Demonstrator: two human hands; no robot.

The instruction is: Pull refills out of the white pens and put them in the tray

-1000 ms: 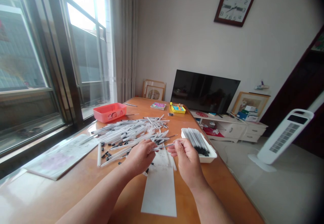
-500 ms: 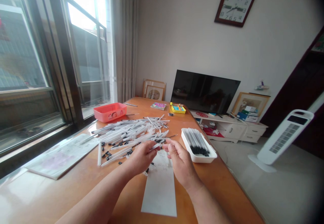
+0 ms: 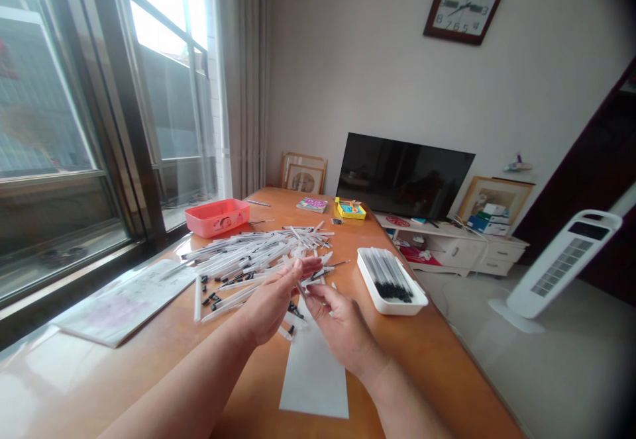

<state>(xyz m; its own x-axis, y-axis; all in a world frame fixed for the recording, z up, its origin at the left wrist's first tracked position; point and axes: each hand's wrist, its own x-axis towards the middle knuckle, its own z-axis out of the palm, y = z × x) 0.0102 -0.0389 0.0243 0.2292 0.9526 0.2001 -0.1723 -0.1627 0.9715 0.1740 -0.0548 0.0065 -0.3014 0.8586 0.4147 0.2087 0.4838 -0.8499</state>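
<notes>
My left hand (image 3: 273, 303) is over the near edge of the pile, its fingers stretched out and its palm turned to the right. Against that palm rests the end of a slim pen (image 3: 301, 289), mostly hidden between the hands. My right hand (image 3: 342, 326) has its thumb and fingers closed around the pen. Beyond both hands spreads a heap of clear pen barrels and refills (image 3: 253, 253). Small black caps (image 3: 214, 298) are scattered at its left front. Under the hands lies a strip of white paper (image 3: 315, 379).
A white tray (image 3: 420, 303) of black-ended pens stands to the right. At the far left is a pink basket (image 3: 218, 219), with a thin booklet (image 3: 124, 303) nearer me. A yellow box (image 3: 350, 210) and a colourful booklet (image 3: 312, 204) lie at the table's far end.
My left hand has opened from a pinch, its fingers now extended. My right hand has turned and come lower and slightly left, closing on the pen. The view has shifted a little.
</notes>
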